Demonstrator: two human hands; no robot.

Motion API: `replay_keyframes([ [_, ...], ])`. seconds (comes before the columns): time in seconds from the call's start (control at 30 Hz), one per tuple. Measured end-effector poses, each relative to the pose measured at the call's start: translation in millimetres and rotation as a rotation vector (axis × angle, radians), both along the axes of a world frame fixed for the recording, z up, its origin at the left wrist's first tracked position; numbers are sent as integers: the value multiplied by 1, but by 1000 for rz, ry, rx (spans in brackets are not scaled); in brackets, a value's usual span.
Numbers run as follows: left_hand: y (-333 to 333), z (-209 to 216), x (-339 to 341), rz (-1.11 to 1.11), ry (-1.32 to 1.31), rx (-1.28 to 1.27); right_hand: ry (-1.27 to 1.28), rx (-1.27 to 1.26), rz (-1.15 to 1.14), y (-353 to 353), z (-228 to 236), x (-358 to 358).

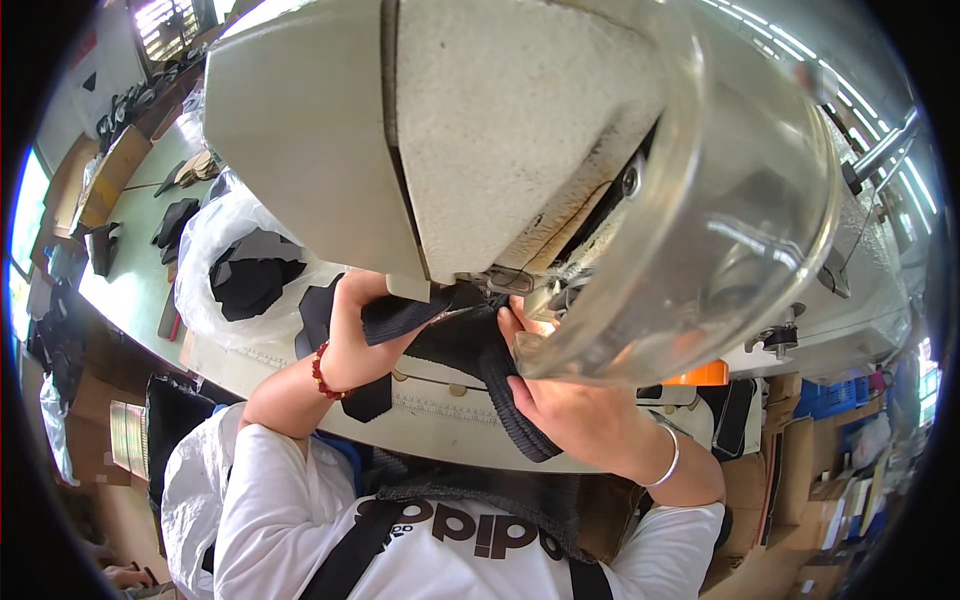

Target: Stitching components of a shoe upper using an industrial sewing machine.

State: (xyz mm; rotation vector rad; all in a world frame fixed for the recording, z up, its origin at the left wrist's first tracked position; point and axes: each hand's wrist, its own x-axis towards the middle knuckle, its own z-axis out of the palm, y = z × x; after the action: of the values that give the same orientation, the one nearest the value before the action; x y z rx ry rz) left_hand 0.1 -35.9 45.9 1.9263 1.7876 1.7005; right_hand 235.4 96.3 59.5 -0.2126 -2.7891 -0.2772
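A black fabric piece with a ribbed band (pixel 513 415) lies bent under the head of a sewing machine (pixel 520 120). My left hand (pixel 356 335), with a red bead bracelet on its wrist, is closed on the fabric's left part; the machine hides some of its fingertips. On the other side my right hand (pixel 575 408), wearing a silver bangle, pinches the ribbed band between thumb and fingers close to the needle area. The needle itself is hidden. A clear curved plastic shield (pixel 720 230) covers part of the view over my right hand.
Left of the machine, a white plastic bag (pixel 200 265) holds dark cut pieces (pixel 255 285). More dark pieces (pixel 178 222) lie on the pale table. An orange object (pixel 700 374) sits right of my right hand. Cardboard boxes (pixel 790 475) and a blue basket (pixel 832 398) stand at the right.
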Motion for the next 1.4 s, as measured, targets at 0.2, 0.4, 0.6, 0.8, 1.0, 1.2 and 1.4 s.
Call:
replay_keyframes([
  [0.2, 2, -9, 4, 80, -3, 108, -127, 0, 86, 16, 1, 3],
  [0.4, 7, -18, 4, 35, -260, 156, -545, -353, 114, 31, -2, 3],
  [0.6, 3, -3, 0, -68, -141, 92, -446, -330, 168, 33, -14, 1],
  [0.8, 2, 18, -21, -355, 185, -22, 221, -216, 289, 24, -9, -4],
  [1.0, -4, 18, -14, -277, 444, -78, 261, -253, 332, 26, 6, -6],
  [1.2, -3, 32, -14, -284, 293, -99, 167, -291, 323, 30, 10, -4],
  [1.4, -2, 26, -6, -201, 241, -42, 158, -278, 347, 32, 9, 0],
])
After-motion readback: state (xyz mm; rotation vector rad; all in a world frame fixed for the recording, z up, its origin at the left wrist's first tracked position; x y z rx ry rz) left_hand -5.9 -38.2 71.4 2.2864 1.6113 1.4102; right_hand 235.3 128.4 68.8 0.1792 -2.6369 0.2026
